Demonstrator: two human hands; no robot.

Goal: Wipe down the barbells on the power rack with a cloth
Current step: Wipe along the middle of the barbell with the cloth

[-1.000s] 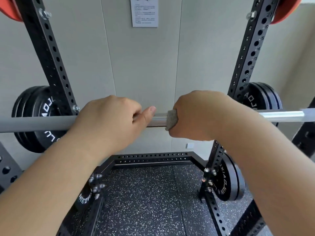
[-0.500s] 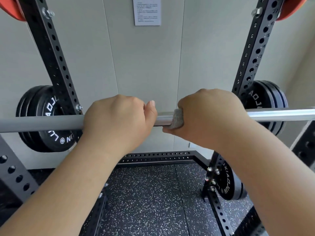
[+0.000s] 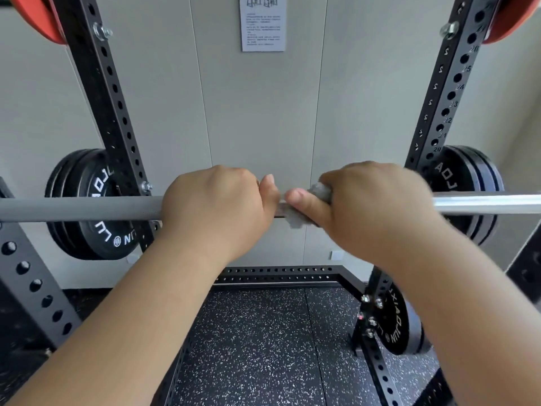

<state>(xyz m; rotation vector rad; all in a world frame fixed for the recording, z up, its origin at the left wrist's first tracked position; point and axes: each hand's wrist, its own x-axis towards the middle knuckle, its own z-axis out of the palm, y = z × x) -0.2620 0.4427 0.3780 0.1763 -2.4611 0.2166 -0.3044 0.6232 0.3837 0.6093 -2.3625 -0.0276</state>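
Note:
A barbell (image 3: 79,208) runs level across the power rack, matte grey on the left and shiny steel on the right. My left hand (image 3: 216,209) grips the bar near its middle, thumb lying along it. Just to its right, my right hand (image 3: 369,209) holds a grey cloth (image 3: 320,192) wrapped round the bar, thumb pressed on top of the cloth. The two hands almost touch. Most of the cloth is hidden inside my right fist.
Black perforated rack uprights (image 3: 108,112) (image 3: 450,92) stand left and right. Black weight plates (image 3: 87,206) (image 3: 468,183) hang behind the bar, another plate (image 3: 398,320) sits low right, orange plates (image 3: 46,19) up top. A paper notice (image 3: 262,23) hangs on the wall above speckled rubber flooring (image 3: 263,347).
My right hand has slid the cloth left along the bar toward my left hand, and its thumb now shows over the cloth. The left hand keeps its grip.

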